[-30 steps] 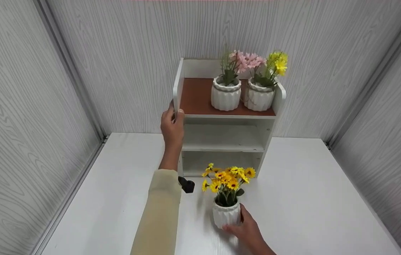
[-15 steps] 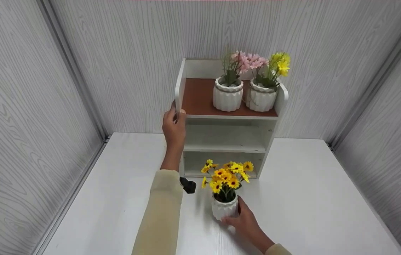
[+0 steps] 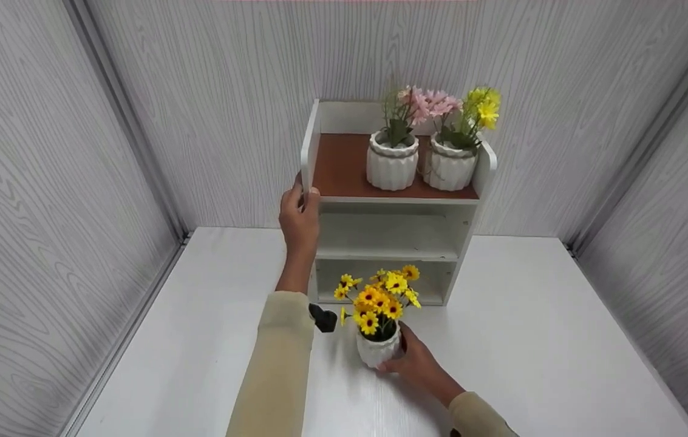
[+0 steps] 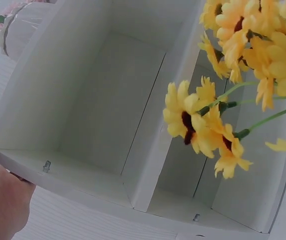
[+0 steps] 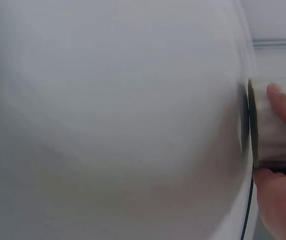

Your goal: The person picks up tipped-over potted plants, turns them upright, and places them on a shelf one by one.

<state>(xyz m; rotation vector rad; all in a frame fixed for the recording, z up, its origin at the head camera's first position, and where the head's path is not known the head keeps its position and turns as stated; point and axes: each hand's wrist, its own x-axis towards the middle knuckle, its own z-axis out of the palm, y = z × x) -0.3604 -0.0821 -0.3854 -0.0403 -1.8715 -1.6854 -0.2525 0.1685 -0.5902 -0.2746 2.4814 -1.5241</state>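
Note:
My right hand [image 3: 418, 366] grips a white ribbed flowerpot [image 3: 376, 352] from its right side, thumb low at the front. Yellow daisy-like flowers [image 3: 380, 303] with dark centres fill this pot, which leans slightly left. In the right wrist view the pot [image 5: 276, 132] sits between fingers and thumb near a white surface; whether it touches cannot be told. My left hand [image 3: 300, 220] holds the left side panel of a small white shelf unit [image 3: 398, 200] with a brown top board. The left wrist view shows the flowers [image 4: 282, 60] in front of the shelf's compartments.
On the brown top stand a pot with pink flowers [image 3: 392, 164] and a pot with yellow flowers [image 3: 450, 167]. A black object [image 3: 323, 318] shows beside the left sleeve. Wood-grain walls [image 3: 653, 182] enclose the white table [image 3: 550, 340].
My right hand has moved the yellow-flowered pot away from me and a little left, nearer the shelf, and it leans more. My left hand keeps its hold on the side panel.

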